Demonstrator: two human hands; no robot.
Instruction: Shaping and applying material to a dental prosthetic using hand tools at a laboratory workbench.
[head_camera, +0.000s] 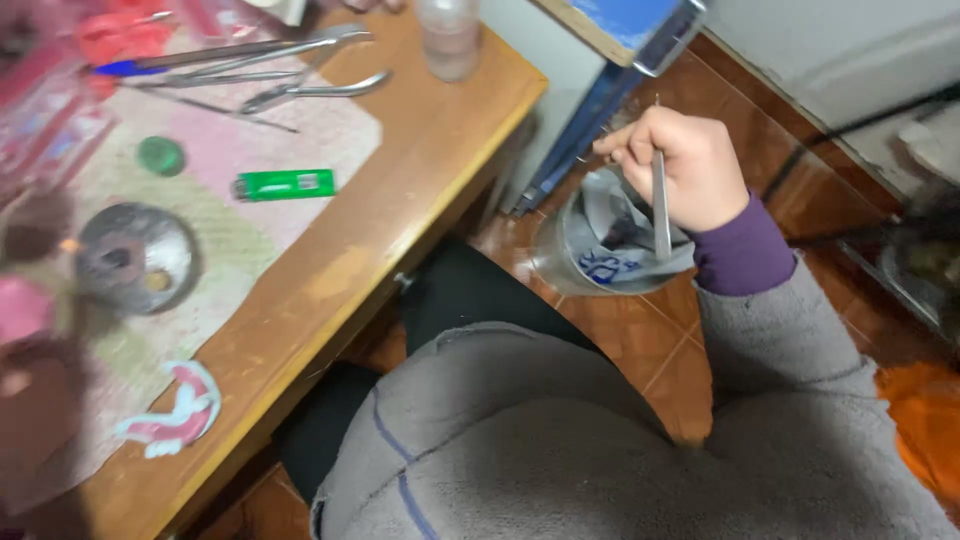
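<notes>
My right hand (680, 165) is out to the right of the wooden desk (420, 170), closed around a thin metal tool (661, 205) that points down. It hovers over a small waste bin (560, 250) on the tiled floor, lined with a grey-white bag. My left hand is a dark blur at the frame's left edge (25, 400), over the desk mat; whether it holds anything cannot be told. A pink and white denture model (175, 410) lies on the mat near the desk's front edge.
On the desk lie a green lighter (285, 184), a round metal dish (135, 258), a green cap (160, 155), several long metal instruments (280, 65) and a clear bottle (448, 35). A blue-edged board (600, 80) leans beside the desk. My grey-sleeved torso fills the bottom.
</notes>
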